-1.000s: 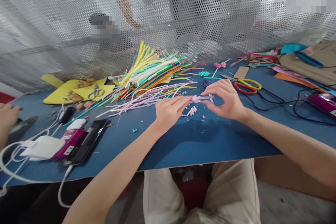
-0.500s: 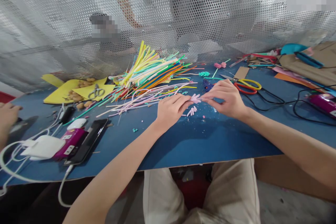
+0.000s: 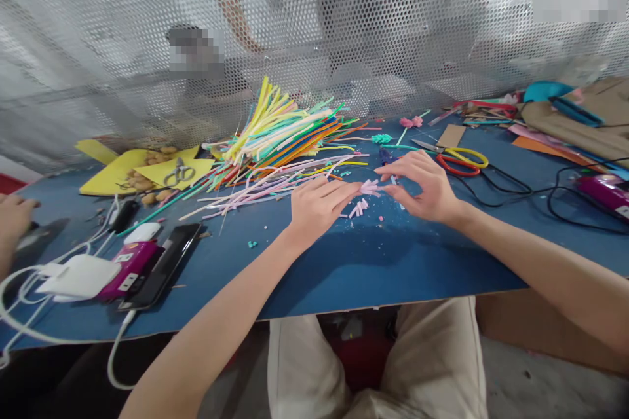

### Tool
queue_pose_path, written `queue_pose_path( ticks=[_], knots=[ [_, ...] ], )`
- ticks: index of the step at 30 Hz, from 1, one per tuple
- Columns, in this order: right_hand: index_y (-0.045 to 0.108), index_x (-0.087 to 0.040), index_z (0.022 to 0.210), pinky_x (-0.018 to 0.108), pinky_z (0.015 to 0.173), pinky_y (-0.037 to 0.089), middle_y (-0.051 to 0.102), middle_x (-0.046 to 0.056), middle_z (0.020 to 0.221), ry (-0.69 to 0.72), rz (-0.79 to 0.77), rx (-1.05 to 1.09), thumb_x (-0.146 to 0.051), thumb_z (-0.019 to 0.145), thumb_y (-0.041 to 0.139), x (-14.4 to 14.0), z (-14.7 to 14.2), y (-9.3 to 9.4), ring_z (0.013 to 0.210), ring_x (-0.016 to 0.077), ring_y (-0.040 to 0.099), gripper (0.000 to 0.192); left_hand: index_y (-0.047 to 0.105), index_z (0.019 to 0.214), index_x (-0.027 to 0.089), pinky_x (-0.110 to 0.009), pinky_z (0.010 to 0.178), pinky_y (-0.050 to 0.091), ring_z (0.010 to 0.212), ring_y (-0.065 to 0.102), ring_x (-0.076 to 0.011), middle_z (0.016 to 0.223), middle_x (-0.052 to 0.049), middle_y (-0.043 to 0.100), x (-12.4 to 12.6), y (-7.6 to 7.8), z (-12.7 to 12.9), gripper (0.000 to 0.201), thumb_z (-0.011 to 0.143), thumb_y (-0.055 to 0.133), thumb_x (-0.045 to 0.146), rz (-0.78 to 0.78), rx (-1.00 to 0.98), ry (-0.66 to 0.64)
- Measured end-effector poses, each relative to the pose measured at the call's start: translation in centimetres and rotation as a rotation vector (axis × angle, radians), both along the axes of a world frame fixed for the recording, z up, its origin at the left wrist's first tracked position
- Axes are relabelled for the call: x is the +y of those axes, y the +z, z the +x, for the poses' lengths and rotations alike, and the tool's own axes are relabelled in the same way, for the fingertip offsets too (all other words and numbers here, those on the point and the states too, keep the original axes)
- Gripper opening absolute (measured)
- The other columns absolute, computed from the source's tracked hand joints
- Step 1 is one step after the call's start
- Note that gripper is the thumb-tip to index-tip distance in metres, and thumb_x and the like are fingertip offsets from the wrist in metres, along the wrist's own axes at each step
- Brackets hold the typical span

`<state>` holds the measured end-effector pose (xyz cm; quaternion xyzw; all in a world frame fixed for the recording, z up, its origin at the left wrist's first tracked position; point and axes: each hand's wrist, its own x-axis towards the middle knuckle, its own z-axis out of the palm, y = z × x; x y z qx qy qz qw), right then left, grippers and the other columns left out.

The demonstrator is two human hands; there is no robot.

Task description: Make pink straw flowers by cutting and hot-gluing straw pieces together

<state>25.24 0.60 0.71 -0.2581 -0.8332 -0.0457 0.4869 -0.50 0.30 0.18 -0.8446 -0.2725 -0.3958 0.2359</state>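
My left hand (image 3: 318, 205) and my right hand (image 3: 423, 185) meet over the blue table (image 3: 373, 262), each pinching one end of a small bundle of pale pink foam pieces (image 3: 369, 188). The left fingertips grip its left side, the right thumb and fingers its right side. A few short pink offcuts (image 3: 358, 209) lie on the table just below the bundle. Behind my hands lies a big heap of coloured foam strips (image 3: 285, 134), yellow, green, orange and pink.
Red-and-yellow scissors (image 3: 462, 160) and black cables (image 3: 531, 191) lie to the right. A phone (image 3: 164, 263), a magenta device (image 3: 128, 266) and a white charger (image 3: 78, 275) sit at left. Yellow sheets with metal scissors (image 3: 179, 173) lie far left. Another person's hand (image 3: 14, 219) rests at the left edge. A perforated metal screen (image 3: 314, 26) backs the table.
My right hand's fingers opened and shifted along the pink bundle, then spread again. The left hand stayed almost still, holding its end.
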Motion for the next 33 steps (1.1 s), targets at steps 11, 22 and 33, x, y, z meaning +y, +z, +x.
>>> queue_pose_path(
  ticks=[11, 22, 33],
  knots=[
    [0.074, -0.026, 0.093, 0.038, 0.078, 0.048, 0.077, -0.001, 0.085, -0.046, 0.011, 0.049, -0.028, 0.087, 0.073, 0.1, -0.55, -0.21, 0.079, 0.0183, 0.069, 0.006, 0.073, 0.122, 0.037, -0.032, 0.066, 0.037, 0.075, 0.065, -0.0125, 0.102, 0.005, 0.08, -0.08, -0.03, -0.49, 0.026, 0.098, 0.065, 0.03, 0.051, 0.101, 0.119],
    [0.072, -0.027, 0.088, 0.041, 0.087, 0.046, 0.077, -0.002, 0.088, -0.068, 0.015, 0.017, -0.029, 0.087, 0.073, -0.05, -0.73, -0.05, 0.083, 0.0181, 0.07, 0.002, 0.072, 0.123, 0.035, -0.033, 0.063, 0.032, 0.074, 0.066, -0.0116, 0.102, 0.006, 0.08, -0.06, 0.04, -0.36, 0.027, 0.098, 0.066, 0.027, 0.081, 0.106, 0.122],
    [0.071, -0.027, 0.086, 0.042, 0.089, 0.042, 0.077, -0.004, 0.087, -0.082, 0.007, -0.007, -0.029, 0.088, 0.072, -0.05, -0.84, -0.23, 0.083, 0.018, 0.068, 0.003, 0.072, 0.125, 0.037, -0.033, 0.064, 0.034, 0.073, 0.064, -0.0125, 0.104, 0.004, 0.08, 0.0, -0.15, -0.4, 0.028, 0.1, 0.062, 0.031, 0.07, 0.129, 0.16]
  ],
)
